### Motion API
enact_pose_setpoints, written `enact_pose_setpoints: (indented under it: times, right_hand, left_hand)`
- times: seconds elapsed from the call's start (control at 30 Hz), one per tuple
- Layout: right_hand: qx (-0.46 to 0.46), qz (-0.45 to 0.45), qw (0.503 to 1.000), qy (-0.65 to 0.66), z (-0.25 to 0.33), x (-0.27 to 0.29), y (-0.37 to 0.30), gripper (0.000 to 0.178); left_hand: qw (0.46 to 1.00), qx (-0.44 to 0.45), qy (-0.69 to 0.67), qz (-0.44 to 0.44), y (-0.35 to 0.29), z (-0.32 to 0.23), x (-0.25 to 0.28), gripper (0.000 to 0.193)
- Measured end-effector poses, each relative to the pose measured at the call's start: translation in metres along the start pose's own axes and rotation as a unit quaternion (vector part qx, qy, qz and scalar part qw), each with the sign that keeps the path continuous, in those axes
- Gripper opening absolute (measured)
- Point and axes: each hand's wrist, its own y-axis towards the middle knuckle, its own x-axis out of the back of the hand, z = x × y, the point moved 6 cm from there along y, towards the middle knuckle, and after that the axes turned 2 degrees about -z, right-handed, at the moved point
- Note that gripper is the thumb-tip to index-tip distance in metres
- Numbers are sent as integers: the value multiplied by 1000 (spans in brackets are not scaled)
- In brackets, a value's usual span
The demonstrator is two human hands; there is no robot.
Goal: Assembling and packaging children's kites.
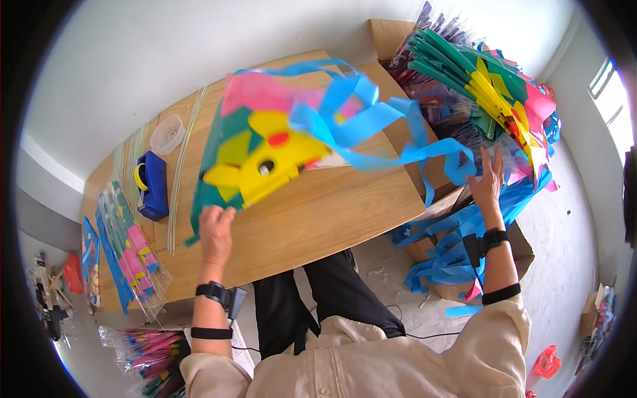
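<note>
My left hand [216, 229] is closed on the green corner of a kite [229, 156], a flat sheet in green, pink and yellow with a cartoon face, tilted over the wooden table. From the kite's far side a long blue ribbon tail [355, 119] curls through the air to the right. My right hand [490, 178] is raised beyond the table's right edge with its fingers apart. Its thumb side is close to the end of the ribbon; whether they touch I cannot tell. Behind that hand lies a pile of similar kites [504, 99] with more blue ribbons hanging down.
On the wooden table [345, 205] are a blue tape dispenser [154, 188], a clear plastic tub [167, 135], thin pale rods [184, 159] and bagged kites [133, 249]. Cardboard boxes [398, 86] stand at the right. More packed kites [149, 358] lie low at the left. A red plastic bag [547, 363] is on the floor.
</note>
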Motion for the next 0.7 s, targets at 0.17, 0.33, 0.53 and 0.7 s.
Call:
enact_pose_setpoints:
  times: [0.17,0.33,0.53,0.7]
  right_hand:
    - [115,-58,986,102,70,8,-49,69]
    - [412,102,872,246,198,-21,-153,33]
    - [434,276,827,227,280,-56,-196,60]
    - [365,258,887,116,167,-70,-131,65]
  left_hand:
    - [995,62,-42,72,-67,-14,-23,18]
    - [993,91,-48,63,-83,-26,-16,22]
    - [992,106,-45,51,-91,-25,-14,23]
    - [990,121,-66,17,-90,-25,-14,22]
